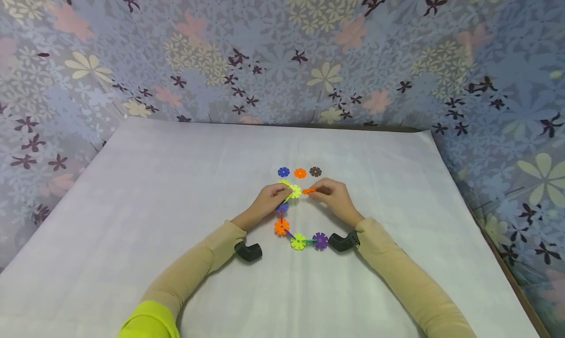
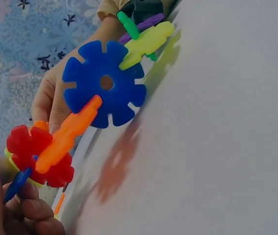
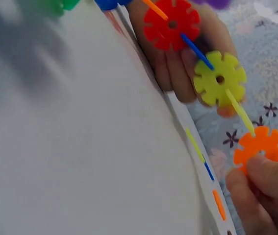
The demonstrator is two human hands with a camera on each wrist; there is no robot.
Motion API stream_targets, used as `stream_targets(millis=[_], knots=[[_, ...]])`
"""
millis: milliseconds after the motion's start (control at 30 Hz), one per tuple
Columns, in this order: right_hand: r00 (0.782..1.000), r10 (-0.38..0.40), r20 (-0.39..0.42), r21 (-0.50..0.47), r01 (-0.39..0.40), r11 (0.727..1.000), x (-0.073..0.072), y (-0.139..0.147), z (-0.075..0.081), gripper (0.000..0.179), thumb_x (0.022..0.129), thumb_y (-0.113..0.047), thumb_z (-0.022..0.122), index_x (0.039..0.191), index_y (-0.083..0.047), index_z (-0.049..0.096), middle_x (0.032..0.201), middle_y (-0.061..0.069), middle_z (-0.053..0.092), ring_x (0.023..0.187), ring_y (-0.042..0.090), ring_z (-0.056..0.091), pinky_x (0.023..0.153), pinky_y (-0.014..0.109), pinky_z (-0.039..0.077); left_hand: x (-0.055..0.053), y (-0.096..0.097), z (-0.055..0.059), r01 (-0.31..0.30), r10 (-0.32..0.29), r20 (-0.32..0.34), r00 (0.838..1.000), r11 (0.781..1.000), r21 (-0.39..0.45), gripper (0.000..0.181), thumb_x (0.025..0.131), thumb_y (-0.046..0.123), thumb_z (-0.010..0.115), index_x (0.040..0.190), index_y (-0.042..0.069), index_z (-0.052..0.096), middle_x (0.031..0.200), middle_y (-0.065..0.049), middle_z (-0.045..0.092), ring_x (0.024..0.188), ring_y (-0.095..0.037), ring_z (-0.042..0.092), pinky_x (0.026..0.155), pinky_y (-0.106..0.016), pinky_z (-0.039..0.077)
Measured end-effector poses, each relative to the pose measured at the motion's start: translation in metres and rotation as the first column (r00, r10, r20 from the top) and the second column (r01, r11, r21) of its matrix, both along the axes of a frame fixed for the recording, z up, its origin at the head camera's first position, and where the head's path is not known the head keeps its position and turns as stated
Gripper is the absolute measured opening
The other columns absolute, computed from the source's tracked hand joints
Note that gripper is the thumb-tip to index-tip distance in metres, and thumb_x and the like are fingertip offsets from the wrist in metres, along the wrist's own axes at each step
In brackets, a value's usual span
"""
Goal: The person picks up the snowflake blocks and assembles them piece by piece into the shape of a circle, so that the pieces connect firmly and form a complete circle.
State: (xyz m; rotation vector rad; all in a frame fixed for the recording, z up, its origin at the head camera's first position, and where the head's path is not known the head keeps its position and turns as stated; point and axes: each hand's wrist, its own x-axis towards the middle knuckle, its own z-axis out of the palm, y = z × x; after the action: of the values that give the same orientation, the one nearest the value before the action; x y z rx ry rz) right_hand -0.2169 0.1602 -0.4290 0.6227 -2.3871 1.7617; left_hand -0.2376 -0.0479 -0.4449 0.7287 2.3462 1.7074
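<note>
A chain of slotted plastic discs runs from the left hand down toward the person, ending in a purple disc [image 1: 320,241]. Blue [image 2: 104,83], red [image 2: 28,142] and orange discs are linked in it at angles. My left hand [image 1: 270,198] grips the chain's far end, by a yellow disc [image 3: 219,78] and a second yellow one seen edge-on [image 3: 239,112]. Between thumb and fingers, my right hand [image 1: 333,195] pinches an orange disc [image 3: 260,147], its rim right at the edge-on yellow disc. The left fingertips are partly hidden behind the discs.
Beyond the hands lie a loose blue disc [image 1: 283,171], an orange disc [image 1: 300,173] and a dark brown disc [image 1: 315,171] in a row. Black wrist-worn devices [image 1: 248,252] stick out from both sleeves. A white cloth [image 1: 176,166] covers the table, with flowered wallpaper behind.
</note>
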Motion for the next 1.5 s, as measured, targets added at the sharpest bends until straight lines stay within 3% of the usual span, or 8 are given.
stream_targets(millis=[267, 467, 633, 733, 1067, 1233, 1367, 1500], knots=[[0.993, 0.071, -0.093, 0.013, -0.071, 0.997, 0.008, -0.008, 0.009, 0.006, 0.072, 0.013, 0.066, 0.074, 0.008, 0.063, 0.074, 0.016, 0.059, 0.071, 0.020, 0.057, 0.067, 0.023, 0.047, 0.003, -0.002, 0.003, 0.118, -0.118, -0.038, 0.992, 0.993, -0.008, 0.027, 0.094, 0.014, 0.048, 0.071, 0.000, 0.050, 0.059, 0.001, 0.037, 0.059, -0.013, 0.036, 0.062, -0.026, 0.031], [0.991, 0.091, -0.097, 0.018, -0.089, 0.996, 0.008, -0.008, 0.008, 0.007, 0.072, 0.013, 0.066, 0.076, 0.008, 0.063, 0.074, 0.017, 0.058, 0.068, 0.021, 0.056, 0.064, 0.022, 0.046, 0.016, -0.001, 0.026, 0.140, -0.140, 0.003, 0.990, 0.990, 0.035, 0.024, 0.093, 0.005, 0.045, 0.075, -0.010, 0.047, 0.060, -0.002, 0.037, 0.061, -0.012, 0.036, 0.063, -0.025, 0.031], [0.990, 0.121, 0.067, -0.033, -0.119, 0.992, -0.004, -0.007, 0.001, 0.028, 0.077, 0.009, 0.064, 0.102, 0.014, 0.054, 0.102, 0.026, 0.054, 0.095, 0.033, 0.054, 0.082, 0.028, 0.043, 0.018, 0.002, 0.034, 0.066, -0.073, 0.075, 0.994, 0.993, 0.095, 0.024, 0.092, 0.005, 0.045, 0.072, -0.007, 0.046, 0.057, 0.000, 0.034, 0.056, -0.012, 0.034, 0.062, -0.025, 0.031], [0.988, 0.132, 0.079, 0.105, -0.140, 0.985, -0.014, -0.006, -0.010, 0.041, 0.080, -0.003, 0.065, 0.116, 0.009, 0.050, 0.118, 0.021, 0.049, 0.110, 0.031, 0.046, 0.092, 0.032, 0.035, 0.019, 0.002, 0.035, -0.008, -0.011, 0.132, 0.991, 0.989, 0.147, 0.022, 0.091, 0.003, 0.046, 0.069, -0.001, 0.045, 0.055, 0.001, 0.034, 0.052, -0.011, 0.033, 0.059, -0.024, 0.030], [0.934, 0.321, -0.156, 0.610, -0.165, 0.775, -0.014, -0.012, -0.025, 0.043, 0.089, -0.026, 0.055, 0.124, -0.003, 0.049, 0.143, 0.015, 0.019, 0.130, 0.039, 0.004, 0.099, 0.053, 0.005, 0.005, 0.003, 0.004, -0.101, 0.034, 0.232, 0.972, 0.954, 0.281, 0.023, 0.088, 0.010, 0.051, 0.066, 0.008, 0.044, 0.055, 0.002, 0.035, 0.049, -0.009, 0.031, 0.052, -0.023, 0.028], [0.903, 0.390, -0.182, 0.740, -0.135, 0.659, -0.011, -0.011, -0.025, 0.037, 0.093, -0.027, 0.046, 0.120, -0.004, 0.052, 0.134, 0.014, 0.040, 0.130, 0.037, 0.007, 0.101, 0.051, 0.007, 0.006, 0.005, 0.003, -0.126, 0.068, 0.237, 0.969, 0.963, 0.239, 0.020, 0.087, 0.012, 0.051, 0.068, 0.007, 0.048, 0.056, 0.001, 0.037, 0.051, -0.010, 0.033, 0.052, -0.023, 0.029], [0.905, 0.379, -0.193, 0.751, -0.112, 0.651, -0.010, -0.010, -0.024, 0.035, 0.092, -0.028, 0.047, 0.116, -0.004, 0.055, 0.124, 0.012, 0.049, 0.128, 0.035, 0.017, 0.101, 0.047, 0.014, 0.006, 0.005, 0.003, -0.115, 0.060, 0.242, 0.968, 0.968, 0.221, 0.021, 0.089, 0.012, 0.051, 0.069, 0.007, 0.048, 0.056, 0.001, 0.038, 0.051, -0.011, 0.033, 0.053, -0.024, 0.029], [0.894, 0.313, -0.321, 0.703, 0.003, 0.711, -0.012, -0.011, -0.024, 0.025, 0.087, -0.024, 0.057, 0.104, -0.007, 0.064, 0.121, 0.011, 0.048, 0.119, 0.033, 0.030, 0.099, 0.044, 0.021, 0.005, 0.002, 0.003, -0.113, 0.058, 0.244, 0.968, 0.969, 0.218, 0.023, 0.090, 0.012, 0.052, 0.068, 0.007, 0.047, 0.055, 0.001, 0.037, 0.049, -0.010, 0.032, 0.052, -0.023, 0.029]])
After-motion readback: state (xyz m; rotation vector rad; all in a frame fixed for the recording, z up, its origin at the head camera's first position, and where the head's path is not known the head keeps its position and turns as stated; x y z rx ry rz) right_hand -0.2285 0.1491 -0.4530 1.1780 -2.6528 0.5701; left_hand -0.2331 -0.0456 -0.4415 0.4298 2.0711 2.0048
